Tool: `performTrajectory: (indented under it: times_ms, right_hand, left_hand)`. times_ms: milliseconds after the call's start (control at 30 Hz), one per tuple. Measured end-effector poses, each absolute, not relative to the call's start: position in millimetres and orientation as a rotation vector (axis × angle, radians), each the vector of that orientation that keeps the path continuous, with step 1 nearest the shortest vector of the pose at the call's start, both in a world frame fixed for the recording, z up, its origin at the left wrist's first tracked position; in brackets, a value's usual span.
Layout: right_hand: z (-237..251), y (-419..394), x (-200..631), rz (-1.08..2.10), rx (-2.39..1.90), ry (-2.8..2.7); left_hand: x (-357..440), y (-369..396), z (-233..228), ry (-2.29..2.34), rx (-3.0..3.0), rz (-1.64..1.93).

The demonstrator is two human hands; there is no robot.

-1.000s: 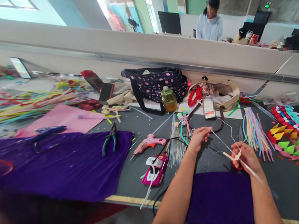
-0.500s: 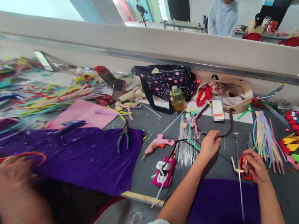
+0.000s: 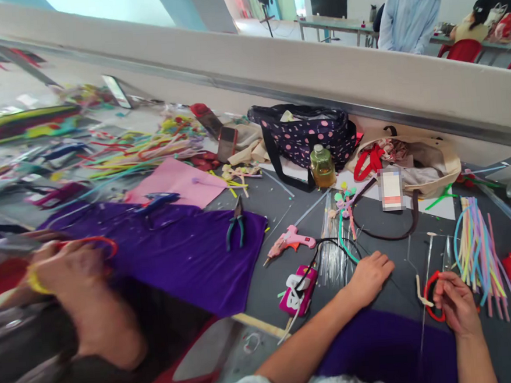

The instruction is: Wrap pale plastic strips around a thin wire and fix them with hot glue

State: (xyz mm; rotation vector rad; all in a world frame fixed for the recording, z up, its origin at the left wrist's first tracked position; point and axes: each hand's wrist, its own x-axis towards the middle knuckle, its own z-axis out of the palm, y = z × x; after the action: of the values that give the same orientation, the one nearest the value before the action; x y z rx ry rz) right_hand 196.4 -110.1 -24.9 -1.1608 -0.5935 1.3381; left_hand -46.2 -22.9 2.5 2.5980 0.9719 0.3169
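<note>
My left hand (image 3: 372,274) rests on the grey table with its fingers stretched out, near the end of a teal pipe cleaner (image 3: 344,241). My right hand (image 3: 459,305) is closed around the red-handled scissors (image 3: 433,296); their grey blades point away from me and the fingers hide part of the handles. Just left of this hand is a bent cream pipe cleaner (image 3: 421,293). A thin pale wire (image 3: 428,258) runs past it toward me. A dark purple cloth (image 3: 389,351) lies under my forearms.
A bundle of pastel pipe cleaners (image 3: 481,257) lies at the right. Left of me are a pink glue gun (image 3: 289,241), a magenta device with a cord (image 3: 300,290) and pliers (image 3: 235,225). A bottle (image 3: 322,166) and bags (image 3: 304,130) stand behind. A co-worker's hands (image 3: 75,274) are at far left.
My view has swung left, so everything sits farther right in the picture. The thin wire is tilted differently. Both my hands keep nearly the same places on the table.
</note>
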Motion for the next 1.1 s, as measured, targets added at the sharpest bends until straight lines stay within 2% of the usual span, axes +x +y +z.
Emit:
performTrajectory:
  times_ms: [133,367,633,800,900,1100]
  right_hand:
    - [-29.5,-113.4,201.3,1.344,-1.109,-0.603]
    - [-34.7,-102.4,190.6,1.411,-1.051,-0.681]
    - [-0.6,-79.4,151.9,1.477,-0.851,-0.792]
    - [-8.6,-71.4,148.7,1.4,-0.944,-0.619]
    - [-24.3,-68.2,148.9,1.286,-1.059,-0.512]
    - [-48.2,-68.7,149.5,1.017,-1.238,-0.642]
  left_hand:
    - [-57.5,-26.2,20.7,0.937,2.463,0.599]
    - [-73.5,-26.9,51.9,1.042,1.965,1.444]
    - [-69.3,-42.3,99.7,1.14,1.697,1.93]
    - [-49.3,-47.6,116.1,1.207,2.039,1.934]
    - [-32.8,-48.0,108.8,1.235,2.291,1.783]
    - [-1.4,-47.2,85.7,1.283,2.489,1.561]
